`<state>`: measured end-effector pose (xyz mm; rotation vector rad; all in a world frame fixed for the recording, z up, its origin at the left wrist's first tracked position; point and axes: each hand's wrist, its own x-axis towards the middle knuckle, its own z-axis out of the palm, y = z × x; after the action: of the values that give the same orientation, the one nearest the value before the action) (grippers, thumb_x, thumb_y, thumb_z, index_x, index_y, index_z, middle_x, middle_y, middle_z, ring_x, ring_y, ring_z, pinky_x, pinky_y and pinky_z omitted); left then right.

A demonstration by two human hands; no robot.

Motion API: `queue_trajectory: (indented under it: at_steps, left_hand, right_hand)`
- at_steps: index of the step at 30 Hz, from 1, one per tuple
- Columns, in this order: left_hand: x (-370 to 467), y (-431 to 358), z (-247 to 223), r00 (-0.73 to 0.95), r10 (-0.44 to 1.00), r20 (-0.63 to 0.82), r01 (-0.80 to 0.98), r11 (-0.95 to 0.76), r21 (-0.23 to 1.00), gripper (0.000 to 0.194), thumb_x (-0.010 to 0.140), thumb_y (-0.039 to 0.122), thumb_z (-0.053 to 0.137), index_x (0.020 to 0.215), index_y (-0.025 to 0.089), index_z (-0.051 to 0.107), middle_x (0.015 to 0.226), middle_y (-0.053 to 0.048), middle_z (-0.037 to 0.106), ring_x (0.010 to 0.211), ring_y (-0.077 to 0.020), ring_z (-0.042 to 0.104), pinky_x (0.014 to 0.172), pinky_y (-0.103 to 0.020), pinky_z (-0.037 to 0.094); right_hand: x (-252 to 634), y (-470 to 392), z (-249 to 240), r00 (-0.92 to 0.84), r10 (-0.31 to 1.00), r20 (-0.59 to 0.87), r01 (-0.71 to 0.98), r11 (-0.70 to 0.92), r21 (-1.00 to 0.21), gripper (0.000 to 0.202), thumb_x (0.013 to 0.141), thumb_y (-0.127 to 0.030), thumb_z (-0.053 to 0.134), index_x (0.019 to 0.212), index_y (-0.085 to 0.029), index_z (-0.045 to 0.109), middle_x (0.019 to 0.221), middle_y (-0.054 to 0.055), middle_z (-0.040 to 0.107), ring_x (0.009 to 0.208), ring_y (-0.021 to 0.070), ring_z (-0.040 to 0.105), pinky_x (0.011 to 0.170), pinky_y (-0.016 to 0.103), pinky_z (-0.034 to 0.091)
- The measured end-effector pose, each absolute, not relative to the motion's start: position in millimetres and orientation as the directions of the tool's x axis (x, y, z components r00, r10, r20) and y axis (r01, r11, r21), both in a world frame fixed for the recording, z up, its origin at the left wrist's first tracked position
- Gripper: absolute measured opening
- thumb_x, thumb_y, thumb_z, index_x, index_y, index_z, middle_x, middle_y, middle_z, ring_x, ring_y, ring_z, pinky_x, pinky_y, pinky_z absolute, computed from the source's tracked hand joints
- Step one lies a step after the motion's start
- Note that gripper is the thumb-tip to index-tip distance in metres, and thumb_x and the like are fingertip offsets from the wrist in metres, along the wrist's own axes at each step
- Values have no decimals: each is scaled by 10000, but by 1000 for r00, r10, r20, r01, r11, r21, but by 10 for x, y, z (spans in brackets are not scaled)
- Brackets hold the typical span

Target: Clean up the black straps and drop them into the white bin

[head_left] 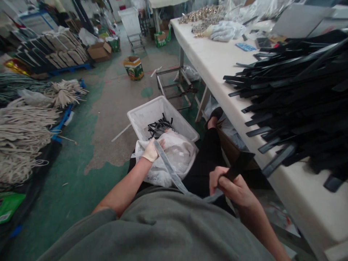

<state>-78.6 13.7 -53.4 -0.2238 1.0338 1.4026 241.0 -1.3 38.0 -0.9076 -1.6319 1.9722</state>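
A grey strap runs from my left hand across my lap toward my right hand. My left hand, in a pale glove, is closed on the strap's upper end, over a white plastic bag. My right hand is closed round a dark strap end beside the table edge; whether it is the same strap I cannot tell. The bag hangs over the near side of a white bin, which holds short black strap pieces.
On the right, a white table bears a big pile of black straps, metal fittings and gloves. Cord bundles lie on the left. A metal frame and a cardboard box stand ahead.
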Motion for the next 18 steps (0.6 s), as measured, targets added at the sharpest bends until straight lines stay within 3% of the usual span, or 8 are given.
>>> queue_trajectory:
  at_steps: [3,5,7,9,11,14,18]
  left_hand:
    - [-785,157,-404,-242,719,-651,-837,184,515,282,966,214,477,1211,190,612,738,-27,694,538,-126,641,556,-229,525]
    - [-707,67,-345,-175,812,-557,-760,248,601,304,926,211,557,1225,197,608,771,-34,695,554,-120,638,502,-198,483]
    - [-615,-76,-332,-75,881,-467,-656,309,689,351,873,254,652,1214,179,617,797,-53,698,579,-128,641,485,-189,453]
    - [-541,-226,-347,32,906,-422,-553,368,747,418,820,320,726,1192,156,631,815,-72,703,598,-135,643,492,-185,432]
    - [-491,-352,-359,123,896,-426,-459,432,776,474,783,386,763,1174,144,649,815,-76,704,600,-136,636,494,-184,407]
    - [-446,-481,-334,185,848,-496,-320,529,786,431,764,415,772,1097,153,695,775,-50,694,560,-115,583,485,-196,372]
    - [-437,-572,-285,234,794,-561,-158,600,784,389,774,432,753,1058,167,720,816,-57,711,580,-134,576,518,-232,393]
  right_hand:
    - [2460,55,319,-700,683,-207,33,-259,-965,353,882,-526,548,756,-202,609,665,60,665,531,151,559,491,258,437]
    - [2333,185,228,-659,728,-188,32,-223,-974,369,886,-540,555,802,-186,622,899,95,727,546,124,556,502,251,455]
    - [2142,363,106,-598,784,-167,23,-191,-981,383,888,-544,565,819,-173,626,1171,115,694,497,68,492,479,234,448]
    - [1945,562,-24,-543,830,-131,-42,-183,-982,406,879,-562,577,801,-168,629,1271,106,655,427,16,363,458,225,447]
    - [1782,755,-129,-516,851,-100,-127,-192,-973,407,856,-576,610,802,-174,647,1178,83,695,411,8,286,495,234,490]
    - [1633,967,-172,-503,863,-52,-206,-179,-962,411,812,-599,655,824,-188,674,853,25,720,422,32,284,547,241,528]
    - [1590,1059,-17,-512,858,46,-280,-116,-953,368,834,-565,642,814,-200,683,979,16,716,412,15,251,532,233,521]
